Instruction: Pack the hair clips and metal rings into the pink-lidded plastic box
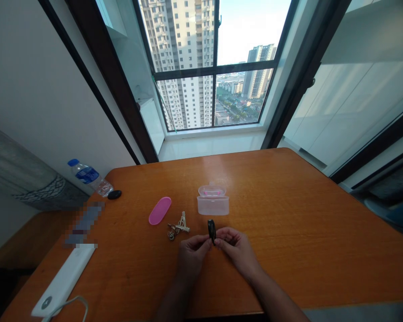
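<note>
Between both hands a small black oval thing (212, 229), perhaps a ring or loop seen nearly edge-on, stands upright. The fingertips of my left hand (194, 251) pinch its lower left side, while my right hand (237, 251) grips it from the right. Just beyond is a clear plastic box (213, 206) with its lid (212, 191) raised and pink spots on it. Left of my hands lies a small pile of silvery metal clips and rings (177, 227). Behind that pile rests a flat pink oval piece (160, 210).
A plastic water bottle (89, 175) with a blue cap lies at the table's left edge beside a black oval object (114, 194). Nearer me on the left is a long white device (65, 281) with a cable. The wooden table (309, 232) extends right; a window stands beyond it.
</note>
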Tool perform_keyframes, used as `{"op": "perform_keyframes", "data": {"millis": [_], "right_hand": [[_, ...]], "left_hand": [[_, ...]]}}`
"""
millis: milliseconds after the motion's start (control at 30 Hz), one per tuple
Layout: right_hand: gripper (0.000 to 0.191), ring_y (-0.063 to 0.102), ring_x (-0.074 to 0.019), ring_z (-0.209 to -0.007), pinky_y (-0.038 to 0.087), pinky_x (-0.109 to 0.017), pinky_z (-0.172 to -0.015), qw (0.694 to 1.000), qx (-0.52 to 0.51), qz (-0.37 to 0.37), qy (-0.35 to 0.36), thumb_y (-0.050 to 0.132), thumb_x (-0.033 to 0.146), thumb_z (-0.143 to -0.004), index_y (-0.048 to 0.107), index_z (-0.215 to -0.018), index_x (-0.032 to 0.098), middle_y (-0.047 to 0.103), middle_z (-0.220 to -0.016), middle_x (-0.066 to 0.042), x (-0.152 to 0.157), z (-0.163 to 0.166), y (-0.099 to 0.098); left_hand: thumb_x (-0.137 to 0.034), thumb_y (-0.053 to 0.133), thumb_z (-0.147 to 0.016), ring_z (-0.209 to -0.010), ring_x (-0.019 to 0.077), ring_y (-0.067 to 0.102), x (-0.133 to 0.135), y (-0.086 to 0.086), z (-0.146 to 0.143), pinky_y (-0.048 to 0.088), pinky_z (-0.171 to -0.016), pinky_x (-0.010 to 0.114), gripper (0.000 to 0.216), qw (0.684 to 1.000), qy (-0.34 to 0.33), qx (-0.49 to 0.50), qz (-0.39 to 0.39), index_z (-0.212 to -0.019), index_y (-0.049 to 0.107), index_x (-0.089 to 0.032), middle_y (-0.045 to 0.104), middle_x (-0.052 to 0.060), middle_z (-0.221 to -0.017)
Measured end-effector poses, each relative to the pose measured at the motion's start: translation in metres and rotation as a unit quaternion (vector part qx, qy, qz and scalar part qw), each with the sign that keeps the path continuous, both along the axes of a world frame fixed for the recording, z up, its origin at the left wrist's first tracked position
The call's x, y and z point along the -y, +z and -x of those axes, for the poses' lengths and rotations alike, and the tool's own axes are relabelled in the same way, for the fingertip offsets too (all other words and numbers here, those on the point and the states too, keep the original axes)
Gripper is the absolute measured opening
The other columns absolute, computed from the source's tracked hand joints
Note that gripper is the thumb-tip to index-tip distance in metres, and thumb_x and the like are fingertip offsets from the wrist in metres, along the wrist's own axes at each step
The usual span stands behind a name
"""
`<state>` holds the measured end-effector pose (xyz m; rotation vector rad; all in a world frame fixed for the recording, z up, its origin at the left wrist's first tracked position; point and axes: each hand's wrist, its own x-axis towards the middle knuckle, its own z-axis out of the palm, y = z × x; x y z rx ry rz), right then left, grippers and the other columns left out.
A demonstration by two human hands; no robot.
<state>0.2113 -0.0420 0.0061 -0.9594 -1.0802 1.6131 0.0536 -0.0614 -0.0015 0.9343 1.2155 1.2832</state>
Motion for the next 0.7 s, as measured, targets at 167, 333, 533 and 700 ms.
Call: {"op": "perform_keyframes", "data": {"millis": [167, 333, 533, 700], "right_hand": [[0.032, 0.067, -0.0177, -0.075, 0.051, -0.029, -0.074, 1.000, 0.001, -0.003, -0.013, 0.082, 0.038, -0.073, 0.072, -0.095, 0.018, 0.075, -0.083, -0.004, 0.001, 0.005, -0.001], [0.026, 0.063, -0.0155, -0.068, 0.047, -0.027, -0.067, 0.998, 0.055, -0.013, -0.017, 0.078, 0.041, -0.077, 0.072, -0.083, 0.016, 0.072, -0.074, -0.002, 0.000, 0.004, 0.002], [0.029, 0.054, -0.0113, -0.061, 0.039, -0.023, -0.059, 0.998, 0.057, -0.028, -0.010, 0.078, 0.043, -0.076, 0.067, -0.080, 0.016, 0.063, -0.069, 0.002, -0.002, 0.004, 0.003], [0.035, 0.047, -0.0110, -0.055, 0.034, -0.023, -0.054, 0.991, 0.118, -0.042, -0.048, 0.072, 0.050, -0.079, 0.063, -0.082, 0.016, 0.056, -0.061, 0.003, -0.016, -0.003, 0.012]], "left_hand": [[-0.033, 0.079, -0.073, -0.067, 0.0162, 0.065, 0.000, -0.003, 0.002, 0.053, -0.066, 0.025, 0.020, 0.999, -0.021, -0.013, -0.024, -0.084, 0.081, -0.016, 0.075, 0.005, -0.073], [-0.033, 0.079, -0.074, -0.068, 0.0160, 0.065, 0.000, -0.002, 0.002, 0.053, -0.067, 0.024, 0.019, 0.999, -0.024, -0.022, -0.029, -0.080, 0.080, -0.016, 0.075, 0.005, -0.074], [-0.035, 0.081, -0.071, -0.066, 0.0177, 0.068, 0.001, -0.005, 0.001, 0.055, -0.066, 0.027, 0.024, 1.000, -0.012, -0.012, -0.013, -0.083, 0.081, -0.015, 0.077, 0.007, -0.074], [-0.036, 0.082, -0.069, -0.079, 0.0230, 0.073, 0.001, -0.010, -0.002, 0.058, -0.077, 0.032, 0.032, 1.000, 0.001, 0.006, 0.011, -0.092, 0.080, -0.015, 0.079, 0.011, -0.088]]}}
